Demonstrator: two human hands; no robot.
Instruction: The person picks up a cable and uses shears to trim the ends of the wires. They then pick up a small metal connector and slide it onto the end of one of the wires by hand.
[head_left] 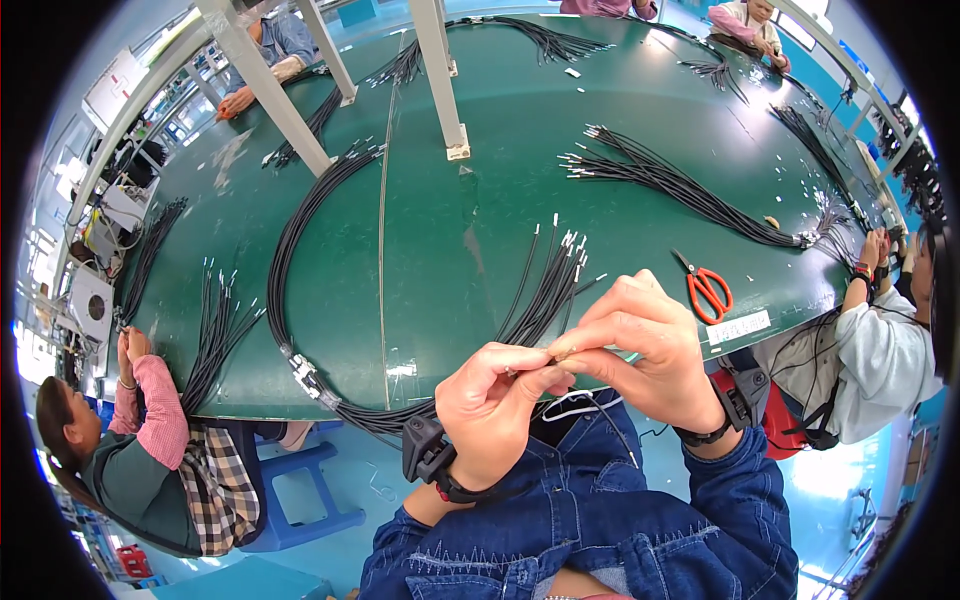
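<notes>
Head view showed me both hands meeting just past the near edge of the green counter. My left hand was pinched narrow, thumb and forefinger closed on the end of a thin black wire; my right hand was curled over it from the right, fingertips nipping the same spot. That wire belonged to a small bunch fanning up from my hands onto the counter's near edge, its metal-tipped ends pointing toward the far side.

I judged the wire light and limp, slippery along its sheath, with small tips that would bend if squeezed. Holding the sheath just behind the tip looked safest.

What exactly sat between my fingertips I could not make out, since the fingers covered it. The bunch's lower ends were lost behind my hands. Red scissors lay near the counter's right near edge, and a long black cable bundle curved along the left.
</notes>
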